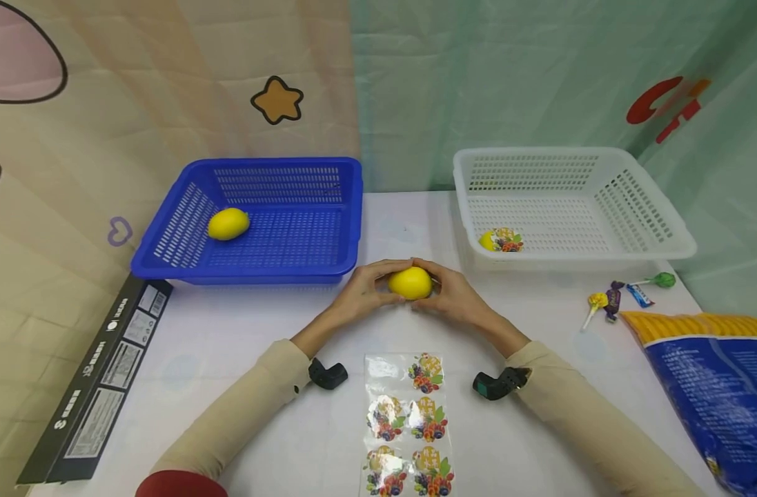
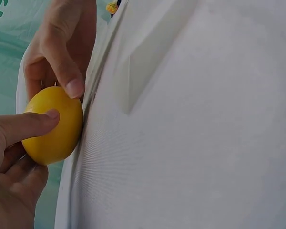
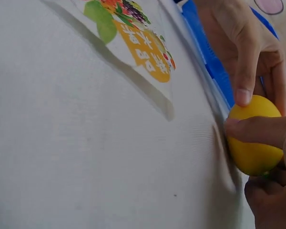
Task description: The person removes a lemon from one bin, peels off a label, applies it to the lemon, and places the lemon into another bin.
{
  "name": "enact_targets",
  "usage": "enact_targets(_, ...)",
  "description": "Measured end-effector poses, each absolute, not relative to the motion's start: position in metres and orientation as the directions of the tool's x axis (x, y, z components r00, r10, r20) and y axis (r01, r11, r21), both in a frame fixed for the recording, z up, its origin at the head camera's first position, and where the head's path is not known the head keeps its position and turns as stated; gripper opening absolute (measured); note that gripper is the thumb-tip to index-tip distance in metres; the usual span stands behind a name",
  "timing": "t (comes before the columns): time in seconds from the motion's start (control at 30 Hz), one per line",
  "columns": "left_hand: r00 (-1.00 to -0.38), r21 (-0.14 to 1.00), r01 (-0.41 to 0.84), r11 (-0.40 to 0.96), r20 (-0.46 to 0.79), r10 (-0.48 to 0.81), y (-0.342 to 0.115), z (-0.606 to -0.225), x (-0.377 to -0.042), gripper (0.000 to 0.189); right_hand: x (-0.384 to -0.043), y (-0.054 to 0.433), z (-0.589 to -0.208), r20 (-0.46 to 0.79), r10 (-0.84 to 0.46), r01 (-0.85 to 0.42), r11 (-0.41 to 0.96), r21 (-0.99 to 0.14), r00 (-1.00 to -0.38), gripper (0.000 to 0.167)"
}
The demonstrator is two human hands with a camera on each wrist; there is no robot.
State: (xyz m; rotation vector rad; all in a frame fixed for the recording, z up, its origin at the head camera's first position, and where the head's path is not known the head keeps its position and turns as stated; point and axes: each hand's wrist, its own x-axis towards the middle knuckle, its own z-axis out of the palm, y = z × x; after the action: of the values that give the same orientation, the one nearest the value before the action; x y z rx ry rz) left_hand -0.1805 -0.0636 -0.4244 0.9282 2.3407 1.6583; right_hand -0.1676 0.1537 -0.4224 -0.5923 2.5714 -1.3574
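Note:
A yellow lemon (image 1: pixel 410 284) is held between both hands over the white table, at the middle of the head view. My left hand (image 1: pixel 364 293) grips its left end and my right hand (image 1: pixel 453 295) its right end, thumbs on the near side. Both thumbs show on the yellow skin in the left wrist view, on the lemon (image 2: pixel 62 119). No sticker shows on the parts of this lemon in sight. Closer to me lies a clear sheet (image 1: pixel 384 376) of fruit-print stickers, its top left spot bare.
At the back left, a blue basket (image 1: pixel 248 270) contains one lemon (image 1: pixel 228 224). The white basket (image 1: pixel 577 255) at the back right holds a lemon (image 1: pixel 486 240) with a fruit sticker. Wrapped candies (image 1: pixel 613 301) and a blue bag (image 1: pixel 713 386) lie right; a long black box (image 1: pixel 99 379) lies left.

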Motion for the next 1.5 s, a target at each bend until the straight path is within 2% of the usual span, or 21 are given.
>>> enact_targets(0.17, -0.804, 0.889, 0.411, 0.2, 0.25, 0.539, -0.062, -0.423, -0.182, 0.056, -0.151, 0.167, -0.404, 0.052, -0.41, -0.333, 0.654, -0.679, -0.911, 0.095)
enact_targets(0.33, -0.799, 0.903, 0.397, 0.166, 0.25, 0.547, -0.063, -0.421, -0.182, 0.058, -0.128, 0.185, -0.396, 0.12, -0.421, -0.394, 0.658, -0.642, -0.899, 0.088)
enact_targets(0.47, -0.794, 0.905, 0.389, 0.174, 0.234, 0.561, -0.064, -0.421, -0.181, 0.059, -0.108, 0.194, -0.399, 0.14, -0.449, -0.426, 0.637, -0.642, -0.883, 0.076)
enact_targets(0.6, -0.788, 0.893, 0.405, 0.197, 0.231, 0.571, -0.065, -0.42, -0.18, 0.059, -0.092, 0.192, -0.405, 0.099, -0.549, -0.475, 0.605, -0.639, -0.83, 0.063)
enact_targets(0.8, -0.787, 0.892, 0.406, 0.2, 0.231, 0.571, -0.065, -0.417, -0.18, 0.059, -0.08, 0.185, -0.412, -0.026, -0.679, -0.565, 0.631, -0.531, -0.734, 0.07)
enact_targets(0.97, -0.79, 0.888, 0.406, 0.216, 0.222, 0.572, -0.066, -0.415, -0.178, 0.06, -0.082, 0.183, -0.414, -0.036, -0.693, -0.56, 0.61, -0.56, -0.72, 0.057)
enact_targets(1.17, -0.785, 0.863, 0.444, 0.242, 0.244, 0.57, -0.07, -0.41, -0.173, 0.055, -0.086, 0.183, -0.416, 0.014, -0.688, -0.563, 0.581, -0.588, -0.725, 0.055)
enact_targets(1.37, -0.714, 0.758, 0.582, 0.294, 0.304, 0.631, -0.069, -0.405, -0.162, 0.048, -0.087, 0.182, -0.42, 0.115, -0.676, -0.598, 0.544, -0.588, -0.728, 0.051)
enact_targets(1.5, -0.682, 0.722, 0.629, 0.289, 0.333, 0.652, -0.068, -0.401, -0.157, 0.044, -0.088, 0.179, -0.424, 0.186, -0.669, -0.629, 0.514, -0.584, -0.72, 0.048)
